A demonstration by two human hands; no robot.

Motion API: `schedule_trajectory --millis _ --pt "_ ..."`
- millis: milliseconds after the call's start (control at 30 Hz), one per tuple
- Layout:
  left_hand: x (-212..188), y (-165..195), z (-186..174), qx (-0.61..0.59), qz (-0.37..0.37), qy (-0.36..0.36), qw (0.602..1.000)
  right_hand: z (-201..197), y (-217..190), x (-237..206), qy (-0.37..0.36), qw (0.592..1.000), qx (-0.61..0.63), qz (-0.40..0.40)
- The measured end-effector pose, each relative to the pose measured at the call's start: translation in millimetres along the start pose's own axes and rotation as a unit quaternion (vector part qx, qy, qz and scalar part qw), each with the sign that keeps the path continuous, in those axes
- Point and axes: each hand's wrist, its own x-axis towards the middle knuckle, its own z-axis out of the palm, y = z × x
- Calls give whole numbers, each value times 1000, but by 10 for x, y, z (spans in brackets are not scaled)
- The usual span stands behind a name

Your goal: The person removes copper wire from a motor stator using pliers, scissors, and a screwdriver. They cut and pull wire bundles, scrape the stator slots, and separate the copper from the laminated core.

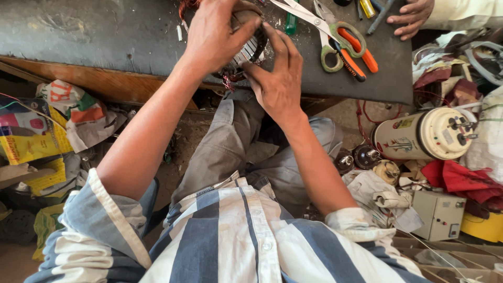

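At the near edge of the dark workbench [105,36], my left hand [215,34] is clamped over the top of a motor stator [250,48], fingers curled round its ribbed metal core, while my right hand [277,84] presses against its lower side with the fingers spread and the fingertips [283,50] laid on the laminations. I judge I am in the middle of turning or working the stator's windings, steadying it with one hand and feeling along it with the other; the next move calls for a firm hold so the core does not roll off the edge. The stator looks like a round stack of thin grey plates, with reddish copper wire ends [229,81] hanging below it. Just beyond lie scissors [335,39] and orange-handled pliers [356,55], and another person's hand [411,18] rests on the far corner.
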Motion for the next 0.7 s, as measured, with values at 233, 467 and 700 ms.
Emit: schedule_trajectory --millis 233,467,700 --pt "-35 -168 43 -28 -14 5 1000 76 -8 22 -9 999 -16 -30" --pt "-22 -209 43 -24 -33 -9 999 240 -5 -1 22 993 99 52" --pt "-18 -217 14 -27 -49 -19 998 92 604 32 44 989 32 135"
